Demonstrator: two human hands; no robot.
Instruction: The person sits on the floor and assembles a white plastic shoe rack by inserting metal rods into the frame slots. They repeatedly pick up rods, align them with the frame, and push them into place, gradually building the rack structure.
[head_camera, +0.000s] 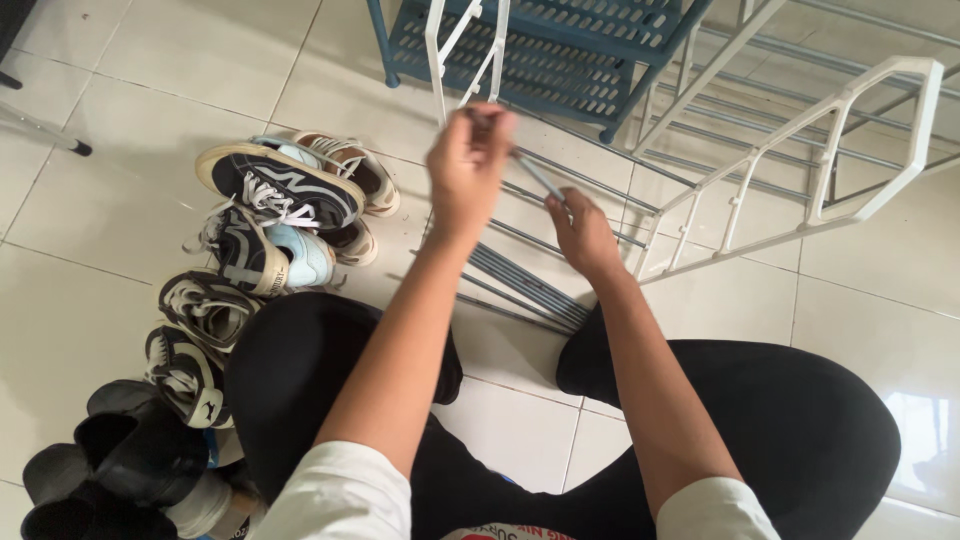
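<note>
Where shoes (270, 215) crowd (leftward): white floor tiles (110, 130)

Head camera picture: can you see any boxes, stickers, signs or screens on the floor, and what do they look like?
No boxes, signs or screens show.
Printed patch: bottom edge, on the white shirt, red and dark, mostly cut off.
Shoe side marks: on the dark sneaker at left, white wavy stripes.
Left hand and right hand hold a thin grey rod, which bears no label.
</note>
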